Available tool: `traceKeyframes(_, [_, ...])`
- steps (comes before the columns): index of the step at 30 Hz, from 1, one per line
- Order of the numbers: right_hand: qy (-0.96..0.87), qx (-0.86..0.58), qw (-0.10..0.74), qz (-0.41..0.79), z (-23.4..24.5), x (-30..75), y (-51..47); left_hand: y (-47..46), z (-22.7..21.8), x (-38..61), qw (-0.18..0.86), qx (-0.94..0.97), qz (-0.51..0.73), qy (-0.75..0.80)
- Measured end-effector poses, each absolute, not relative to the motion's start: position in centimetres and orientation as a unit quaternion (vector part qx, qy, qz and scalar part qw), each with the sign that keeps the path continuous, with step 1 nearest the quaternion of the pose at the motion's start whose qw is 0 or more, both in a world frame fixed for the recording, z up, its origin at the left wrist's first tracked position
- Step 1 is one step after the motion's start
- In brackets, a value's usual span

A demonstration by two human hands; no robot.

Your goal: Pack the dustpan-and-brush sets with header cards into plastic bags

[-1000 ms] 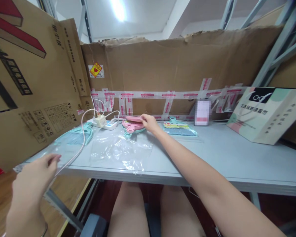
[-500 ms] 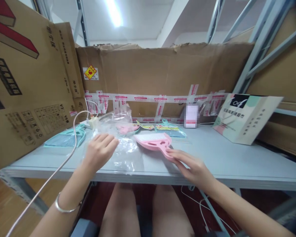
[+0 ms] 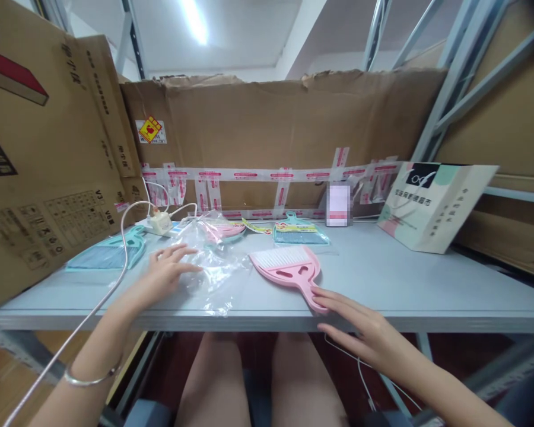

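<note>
Holds the left hand (image 3: 161, 280) at the left, palm down with fingers loosely parted, wrist roughly in line with the forearm. Reaches in from the near right with the right hand (image 3: 368, 333), fingers nearly straight, thumb apart.

Worktop (image 3: 382, 281): pale grey, flat, metal front edge. Pink brush (image 3: 299, 276) near front, white bristles toward rear, handle end by front edge. Left of it, crumpled clear plastic film (image 3: 218, 276). Behind film, pink-and-teal pieces (image 3: 230, 231), partly overlapped; yellow printed card (image 3: 257, 228) just beside. Teal brush set (image 3: 301, 235) rear middle, another teal set (image 3: 109, 252) far left. Power strip with adapter (image 3: 161, 223) rear left. Phone (image 3: 338, 206) upright at rear, screen blurred. Printed carton (image 3: 422, 207) right.
</note>
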State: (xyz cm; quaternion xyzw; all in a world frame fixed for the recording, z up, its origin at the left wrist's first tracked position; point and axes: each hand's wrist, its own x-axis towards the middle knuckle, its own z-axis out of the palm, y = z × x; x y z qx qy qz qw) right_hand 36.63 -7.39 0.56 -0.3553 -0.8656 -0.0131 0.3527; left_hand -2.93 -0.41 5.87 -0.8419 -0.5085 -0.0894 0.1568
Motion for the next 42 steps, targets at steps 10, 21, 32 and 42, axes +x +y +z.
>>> traceKeyframes(10, [-0.722, -0.557, 0.384, 0.145, 5.7, 38.0, -1.9, 0.3, 10.9, 0.1, 0.150, -0.813, -0.224, -0.515])
traceKeyframes(21, [-0.795, -0.517, 0.252, 0.194, 3.3, 35.2, 0.8, 0.9, 8.6, 5.0, 0.046, -0.871, -0.053, -0.487])
traceKeyframes(32, [-0.784, -0.487, 0.329, 0.200, 2.1, 34.5, 0.8, 14.5, 11.1, 12.3, 0.054, -0.786, -0.050, -0.614])
traceKeyframes(42, [-0.774, -0.493, 0.342, 0.201, 1.9, 34.8, 0.6, 19.3, 7.5, 12.5, -0.004, -0.722, -0.200, -0.663])
